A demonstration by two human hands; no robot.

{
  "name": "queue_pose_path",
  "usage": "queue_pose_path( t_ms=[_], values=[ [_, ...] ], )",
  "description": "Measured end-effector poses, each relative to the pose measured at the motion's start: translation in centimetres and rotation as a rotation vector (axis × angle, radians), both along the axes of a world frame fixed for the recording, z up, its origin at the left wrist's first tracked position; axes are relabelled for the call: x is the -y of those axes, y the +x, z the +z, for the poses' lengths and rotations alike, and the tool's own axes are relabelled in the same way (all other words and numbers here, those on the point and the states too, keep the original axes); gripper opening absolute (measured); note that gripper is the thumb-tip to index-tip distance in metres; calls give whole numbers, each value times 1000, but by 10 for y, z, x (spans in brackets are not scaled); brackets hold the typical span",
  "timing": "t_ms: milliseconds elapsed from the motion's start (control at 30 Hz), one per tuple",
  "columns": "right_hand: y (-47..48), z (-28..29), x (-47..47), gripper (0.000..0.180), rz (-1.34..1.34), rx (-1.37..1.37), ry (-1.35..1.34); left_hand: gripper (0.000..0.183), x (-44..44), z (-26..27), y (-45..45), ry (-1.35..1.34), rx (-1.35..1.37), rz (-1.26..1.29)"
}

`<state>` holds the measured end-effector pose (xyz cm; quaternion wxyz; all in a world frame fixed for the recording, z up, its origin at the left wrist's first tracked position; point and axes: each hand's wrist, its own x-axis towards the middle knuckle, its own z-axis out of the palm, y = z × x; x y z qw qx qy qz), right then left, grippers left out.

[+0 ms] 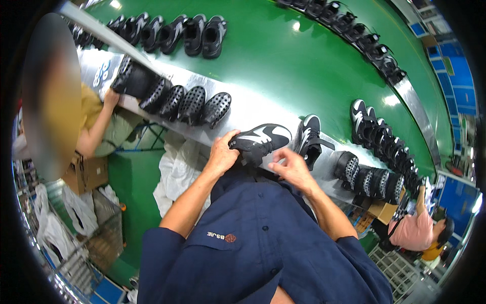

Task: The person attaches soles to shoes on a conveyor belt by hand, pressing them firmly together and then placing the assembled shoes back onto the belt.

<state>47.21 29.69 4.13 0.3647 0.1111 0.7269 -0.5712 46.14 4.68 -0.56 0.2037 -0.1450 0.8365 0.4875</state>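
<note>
My left hand (pixel 224 152) grips the heel end of a black and white sneaker (pixel 265 138), which lies tilted on its side above the bench edge, its toe pointing right. Close to the laces and strap of that shoe is my right hand (pixel 290 167), slightly blurred, with its fingers apart and nothing seen in them. Just beyond it, on the metal bench (pixel 248 100), stands a second black and white sneaker (pixel 310 133), its strap sticking out to the right. Whether the right fingertips touch the held shoe cannot be told.
Black perforated shoe-shaped pieces (pixel 217 108) line the bench at left, and similar ones (pixel 362 178) at right. Rows of sneakers (pixel 193 36) stand beyond the bench. A co-worker's hand (pixel 111 98) touches the bench at left; another person (pixel 412 231) is at far right. White cloth (pixel 178 163) hangs below the edge.
</note>
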Motion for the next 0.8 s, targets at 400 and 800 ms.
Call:
queue_pose_path(
  t_ms=[400, 800],
  values=[
    [-22, 42, 0, 17, 330, -417, -59, 72, -9, 40, 15, -56, -218, -140],
    [-23, 46, 11, 20, 297, -180, -62, 75, -11, 70, 15, -60, -308, -364]
  ],
)
